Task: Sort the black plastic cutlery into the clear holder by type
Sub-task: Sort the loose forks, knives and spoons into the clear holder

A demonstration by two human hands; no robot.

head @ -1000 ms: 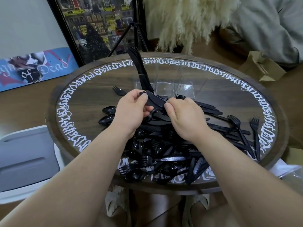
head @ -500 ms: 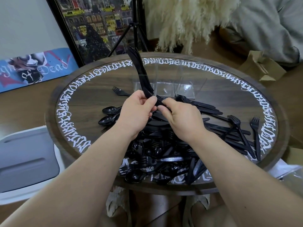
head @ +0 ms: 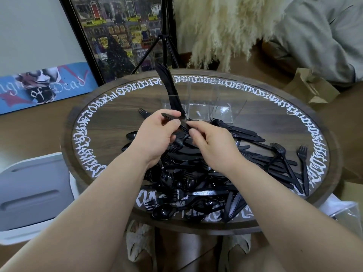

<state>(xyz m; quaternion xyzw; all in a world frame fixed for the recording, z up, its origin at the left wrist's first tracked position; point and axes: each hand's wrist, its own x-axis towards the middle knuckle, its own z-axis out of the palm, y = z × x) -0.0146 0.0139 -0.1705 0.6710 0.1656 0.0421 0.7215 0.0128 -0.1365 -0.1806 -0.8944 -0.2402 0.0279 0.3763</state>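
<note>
Both hands have risen from the pile [head: 206, 169] since a second ago. Left hand [head: 155, 137] pinches a few black pieces [head: 174, 121]; right hand [head: 212, 144] pinches their near end. Behind stands the holder [head: 204, 107] on the counter [head: 102, 122], knives [head: 170, 89] in its left compartment.
</note>
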